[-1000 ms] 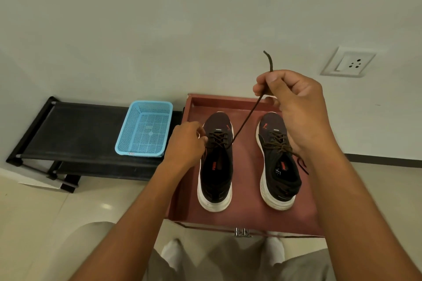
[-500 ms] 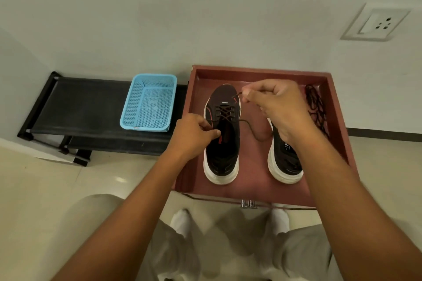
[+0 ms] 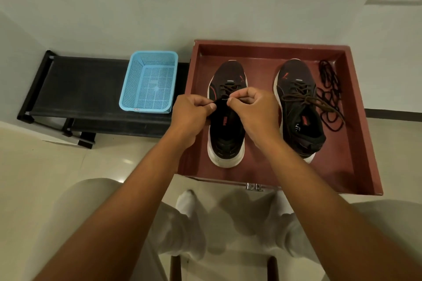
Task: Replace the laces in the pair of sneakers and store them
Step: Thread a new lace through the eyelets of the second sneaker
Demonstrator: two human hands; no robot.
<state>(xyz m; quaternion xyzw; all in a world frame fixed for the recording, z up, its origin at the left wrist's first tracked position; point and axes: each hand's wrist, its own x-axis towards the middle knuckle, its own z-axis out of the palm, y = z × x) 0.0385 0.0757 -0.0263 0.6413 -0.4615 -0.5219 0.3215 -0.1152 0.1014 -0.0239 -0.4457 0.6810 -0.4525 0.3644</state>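
Head view, catalogued left to right: black fabric-topped rack against the wall, carrying a light-blue perforated plastic basket, rectangular with mesh walls. Beside it, a reddish-brown shallow tray with raised rim holds the pair. Left sneaker: dark knit upper, red accents, thick white sole, toe toward the wall. Your left hand and right hand meet close together over its tongue, fingers curled, each pinching the dark lace at the upper eyelets. Right sneaker: same make, brown cord lace threaded, ends trailing loose. Loose black lace lies coiled at the tray's right side, just beside that shoe.
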